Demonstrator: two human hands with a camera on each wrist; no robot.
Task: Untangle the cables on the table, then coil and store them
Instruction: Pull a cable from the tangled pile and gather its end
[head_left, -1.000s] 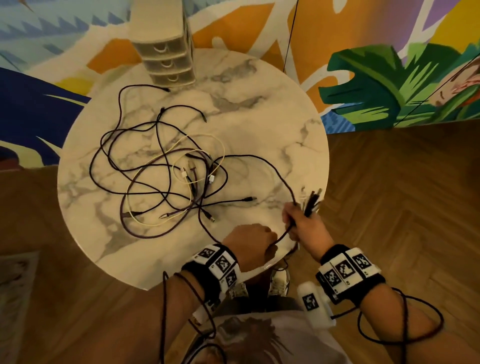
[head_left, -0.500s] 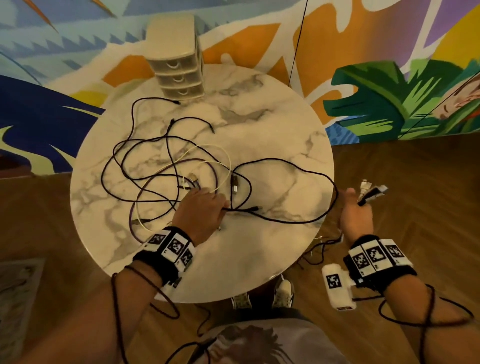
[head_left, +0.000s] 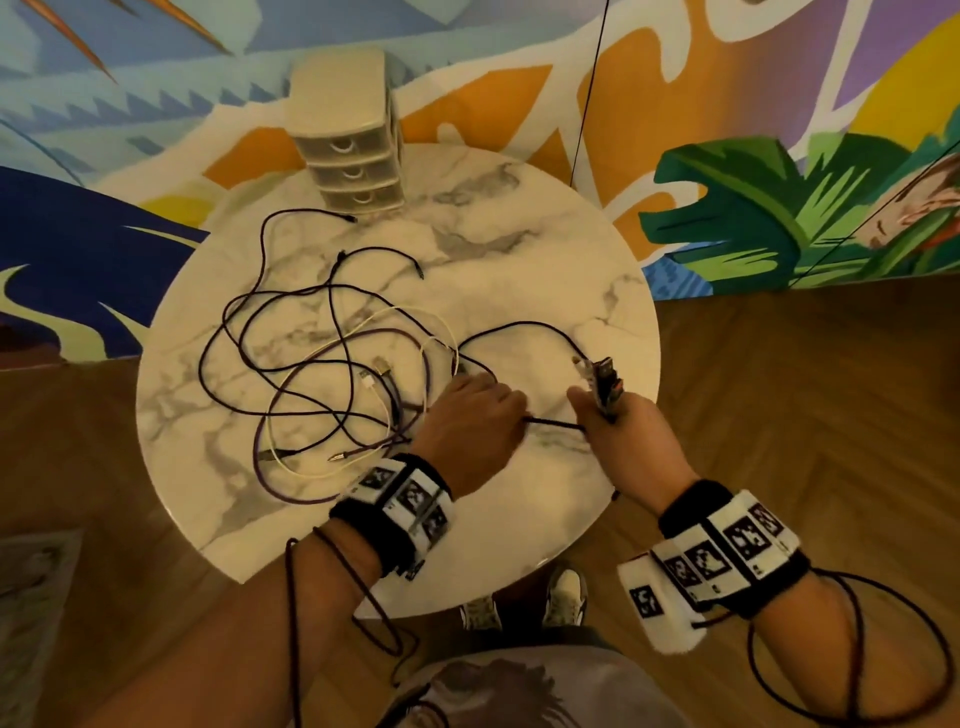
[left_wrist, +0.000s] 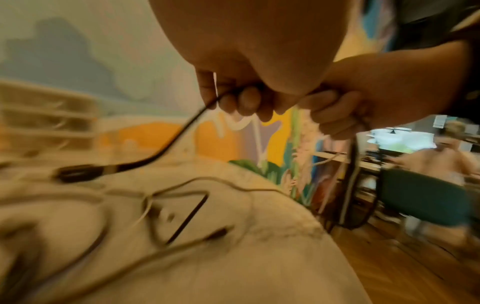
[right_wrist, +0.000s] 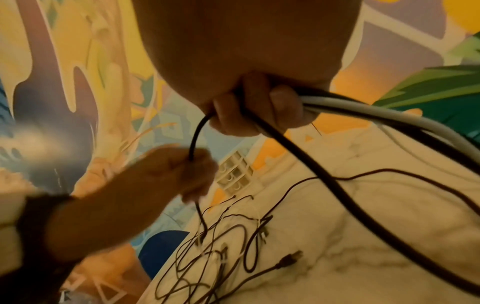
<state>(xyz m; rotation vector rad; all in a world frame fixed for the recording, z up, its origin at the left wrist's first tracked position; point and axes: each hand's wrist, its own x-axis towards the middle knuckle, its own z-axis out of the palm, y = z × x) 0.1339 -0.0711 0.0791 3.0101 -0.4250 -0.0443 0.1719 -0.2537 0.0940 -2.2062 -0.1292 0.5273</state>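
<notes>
Cables partly sorted; one black cable held between both hands.

Tangle (head_left: 322, 374) lies at the table's (head_left: 519, 249) left and middle. Left hand (head_left: 470, 428) clenches the black cable (head_left: 553, 423), apparently feeding it across. Right hand (head_left: 618, 431), near the right edge, grips a bundle of plug ends (head_left: 600, 376), likely keeping freed cables apart from the tangle.

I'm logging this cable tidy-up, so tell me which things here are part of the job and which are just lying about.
Part of the job:
- tangled cables on the table
- black cable stretched between left hand and right hand
- bundle of plugs in the right hand
- small drawer unit, likely for storage

Just lying about:
- painted wall
- wooden floor
</notes>
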